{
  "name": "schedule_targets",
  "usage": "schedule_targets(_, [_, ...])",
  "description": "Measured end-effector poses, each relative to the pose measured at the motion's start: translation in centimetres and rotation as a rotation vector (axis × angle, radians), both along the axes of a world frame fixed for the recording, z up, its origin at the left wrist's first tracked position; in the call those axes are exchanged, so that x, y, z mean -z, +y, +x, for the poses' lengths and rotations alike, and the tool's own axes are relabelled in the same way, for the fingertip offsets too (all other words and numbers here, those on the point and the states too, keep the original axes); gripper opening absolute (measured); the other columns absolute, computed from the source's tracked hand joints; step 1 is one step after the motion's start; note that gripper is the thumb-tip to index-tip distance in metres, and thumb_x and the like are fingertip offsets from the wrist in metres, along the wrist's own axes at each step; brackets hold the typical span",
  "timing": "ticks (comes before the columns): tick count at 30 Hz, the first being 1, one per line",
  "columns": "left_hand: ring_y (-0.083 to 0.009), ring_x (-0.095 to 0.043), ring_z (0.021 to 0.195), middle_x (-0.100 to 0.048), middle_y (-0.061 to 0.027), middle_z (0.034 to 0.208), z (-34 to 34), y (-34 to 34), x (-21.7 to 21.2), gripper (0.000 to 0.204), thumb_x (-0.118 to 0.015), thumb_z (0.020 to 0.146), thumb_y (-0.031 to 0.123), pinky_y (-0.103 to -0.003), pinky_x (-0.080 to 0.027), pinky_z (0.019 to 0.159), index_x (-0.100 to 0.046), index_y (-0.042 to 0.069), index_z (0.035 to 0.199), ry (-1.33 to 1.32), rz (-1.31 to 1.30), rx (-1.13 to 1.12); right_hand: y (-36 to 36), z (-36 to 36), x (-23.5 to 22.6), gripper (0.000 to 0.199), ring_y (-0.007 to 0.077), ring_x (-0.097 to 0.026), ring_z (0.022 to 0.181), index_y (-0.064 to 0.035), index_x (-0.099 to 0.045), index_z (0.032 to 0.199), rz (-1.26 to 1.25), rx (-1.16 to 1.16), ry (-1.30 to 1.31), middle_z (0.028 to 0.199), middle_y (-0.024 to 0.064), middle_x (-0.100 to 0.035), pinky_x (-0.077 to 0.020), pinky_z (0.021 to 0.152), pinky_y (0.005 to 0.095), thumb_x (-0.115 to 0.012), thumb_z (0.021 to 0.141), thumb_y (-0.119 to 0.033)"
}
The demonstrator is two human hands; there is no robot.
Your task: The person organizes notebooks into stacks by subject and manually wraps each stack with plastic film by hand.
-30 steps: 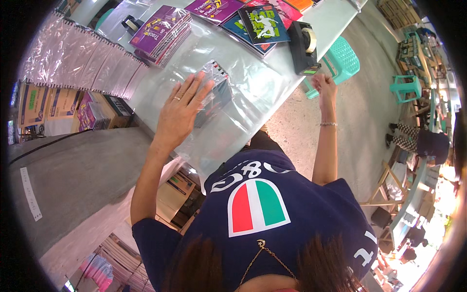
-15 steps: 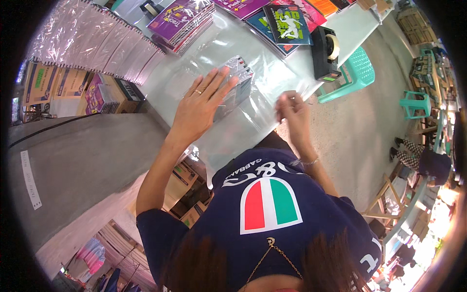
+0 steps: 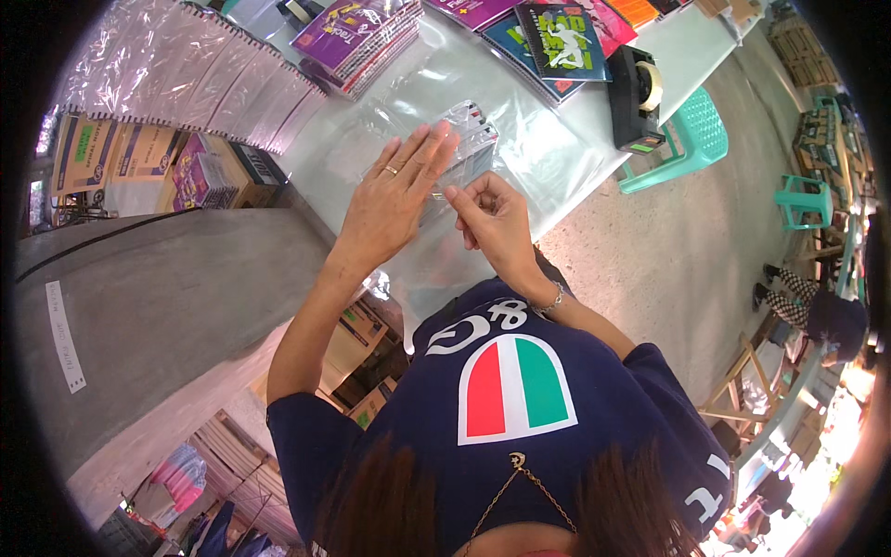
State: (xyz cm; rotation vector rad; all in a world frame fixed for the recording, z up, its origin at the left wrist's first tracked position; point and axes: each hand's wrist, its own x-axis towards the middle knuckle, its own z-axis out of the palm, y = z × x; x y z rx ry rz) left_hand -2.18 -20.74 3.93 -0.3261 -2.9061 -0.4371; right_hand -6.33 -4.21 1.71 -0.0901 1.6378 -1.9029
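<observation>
Centrally, my left hand (image 3: 394, 190) lies flat, fingers spread, pressing a small item wrapped in clear plastic film (image 3: 471, 139) onto the pale grey table (image 3: 594, 111), near its front edge. My right hand (image 3: 492, 218), just beside it, pinches something too small to identify between thumb and fingertips. A black tape dispenser (image 3: 636, 97) stands toward the table's right edge; purple booklets (image 3: 357, 32) lie near the far edge.

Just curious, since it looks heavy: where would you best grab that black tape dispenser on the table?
Probably around the tape dispenser at its long black body, hand coming from above with fingers on the two flat sides. It stands upright near the table edge, and the roll sits at one end, so gripping the middle likely avoids the tape.
</observation>
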Motion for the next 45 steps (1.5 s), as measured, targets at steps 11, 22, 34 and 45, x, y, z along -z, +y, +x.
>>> schedule_targets(11, [-0.0285, -0.035, 0.135, -0.031, -0.0115, 0.149, 0.1, -0.2, 0.3, 0.061, -0.053, 0.088, 0.013, -0.043, -0.031, 0.110, -0.032, 0.011, 0.145, 0.017, -0.131, 0.023, 0.6, 0.6, 3.1, 0.017, 0.0089, -0.054, 0.053, -0.0014, -0.053, 0.093, -0.177, -0.014, -0.057, 0.071, 0.0048, -0.059, -0.0414, 0.046, 0.0215, -0.064, 0.089, -0.013])
schedule_targets(22, [-0.0277, -0.031, 0.137, -0.028, -0.0122, 0.151, 0.2, -0.5, 0.0, 0.066, -0.055, 0.088, 0.025, -0.042, -0.028, 0.112, -0.028, 0.010, 0.146, -0.018, -0.167, 0.063, -1.7, 0.2, 5.5, 0.039, 0.0151, -0.057, 0.053, -0.0042, -0.033, 0.105, -0.280, 0.163, -0.064, 0.071, 0.0104, -0.060, -0.0455, 0.045, 0.0255, -0.067, 0.086, -0.007])
schedule_targets(34, [-0.0275, -0.032, 0.137, -0.028, -0.0117, 0.151, 0.7, -0.3, 0.5, 0.064, -0.052, 0.090, 0.026, -0.043, -0.026, 0.111, -0.028, 0.011, 0.147, 0.026, -0.144, 0.028, -2.9, 0.8, 8.7, 0.036, 0.0100, -0.050, 0.052, -0.0071, -0.039, 0.096, -0.170, 0.238, -0.064, 0.070, 0.0031, -0.055, -0.0395, 0.043, 0.0234, -0.072, 0.084, -0.015])
schedule_targets(45, [-0.0270, -0.040, 0.128, -0.041, -0.0141, 0.139, 5.6, 1.5, 11.3, 0.084, -0.036, 0.088, 0.071, -0.041, -0.034, 0.102, -0.033, 0.006, 0.141, -0.012, 1.901, -1.070, 1.2, -10.7, 4.5, 0.084, 0.0253, -0.054, 0.098, -0.0067, -0.034, 0.138, 0.090, -0.358, -0.244, 0.128, 0.0144, -0.035, -0.0527, 0.079, 0.0405, -0.031, 0.087, -0.074])
